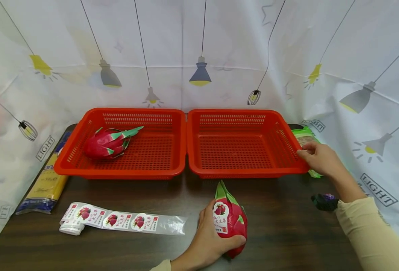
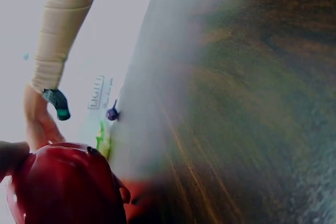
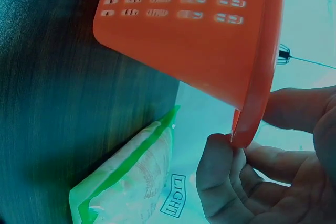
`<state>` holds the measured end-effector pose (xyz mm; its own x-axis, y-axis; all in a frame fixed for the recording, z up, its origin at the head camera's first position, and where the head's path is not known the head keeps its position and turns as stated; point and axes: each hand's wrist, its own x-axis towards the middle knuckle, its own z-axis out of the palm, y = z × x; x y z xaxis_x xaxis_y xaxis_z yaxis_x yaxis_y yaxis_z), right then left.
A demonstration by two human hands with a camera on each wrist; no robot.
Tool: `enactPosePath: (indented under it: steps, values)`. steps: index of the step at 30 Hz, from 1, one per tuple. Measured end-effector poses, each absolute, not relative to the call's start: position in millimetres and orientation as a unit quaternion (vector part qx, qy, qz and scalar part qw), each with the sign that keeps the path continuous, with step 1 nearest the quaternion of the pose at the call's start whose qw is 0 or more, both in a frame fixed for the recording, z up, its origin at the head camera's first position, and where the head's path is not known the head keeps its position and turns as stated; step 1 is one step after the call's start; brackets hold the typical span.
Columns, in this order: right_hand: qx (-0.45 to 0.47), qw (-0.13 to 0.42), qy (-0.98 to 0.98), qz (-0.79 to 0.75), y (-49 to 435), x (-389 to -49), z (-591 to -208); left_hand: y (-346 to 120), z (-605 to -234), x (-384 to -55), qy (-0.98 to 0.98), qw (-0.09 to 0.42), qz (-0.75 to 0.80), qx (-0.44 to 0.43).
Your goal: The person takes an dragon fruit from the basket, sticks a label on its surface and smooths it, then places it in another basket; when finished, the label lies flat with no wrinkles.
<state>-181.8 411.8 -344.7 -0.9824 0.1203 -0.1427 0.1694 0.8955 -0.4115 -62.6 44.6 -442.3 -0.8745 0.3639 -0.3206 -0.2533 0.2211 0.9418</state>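
My left hand grips a dragon fruit above the front middle of the table, green tip pointing away. A white oval label sticks to its skin. In the left wrist view the same dragon fruit fills the lower left corner, with a thumb on its side. My right hand pinches the front right corner of the right red basket. Thumb and fingers lie on either side of that basket's rim in the right wrist view. Inside the left red basket lies another dragon fruit.
A label roll, partly unrolled, lies at the front left. A yellow and blue packet lies by the left wall sheet. Behind the right basket is a green and white packet. Something dark and purple shows near my right wrist.
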Motion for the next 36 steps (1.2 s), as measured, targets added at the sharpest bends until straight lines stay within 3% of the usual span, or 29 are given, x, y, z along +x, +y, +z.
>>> enactPosePath:
  steps: [13,29,36]
  values:
    - [0.073,0.065,0.967,-0.236,416,-184,-350,38,-431,-60,0.743,0.238,0.623,0.053]
    - [0.066,0.059,0.968,-0.235,421,-180,-350,10,-350,-44,0.683,0.326,0.649,0.081]
    - [0.050,0.043,0.973,-0.221,418,-182,-350,12,-322,-65,0.691,0.227,0.660,0.188]
